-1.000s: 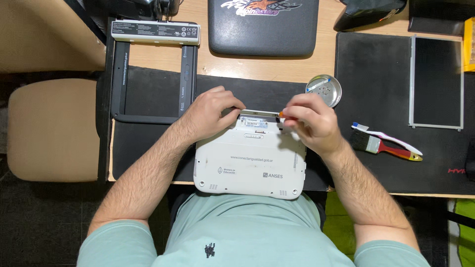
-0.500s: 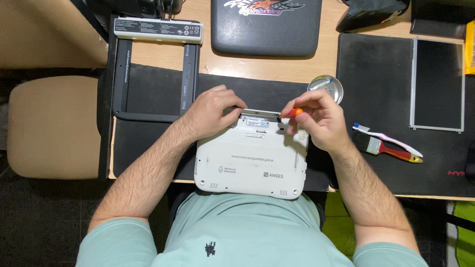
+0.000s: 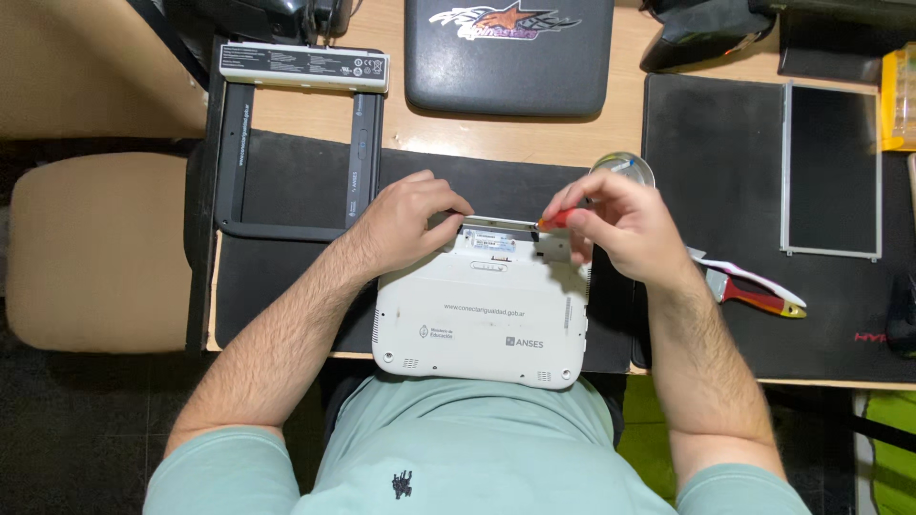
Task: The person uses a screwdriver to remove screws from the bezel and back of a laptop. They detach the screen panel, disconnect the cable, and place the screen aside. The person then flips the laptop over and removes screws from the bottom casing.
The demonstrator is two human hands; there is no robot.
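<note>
A small white laptop [image 3: 480, 310] was found underside up on the black mat [image 3: 296, 186], its long axis lying left to right and its near edge against the person. The left hand [image 3: 405, 222] was pressed, fingers curled, on the far left corner. An orange-handled screwdriver [image 3: 555, 220] was pinched in the closed right hand [image 3: 615, 224], its tip directed left at the far edge.
</note>
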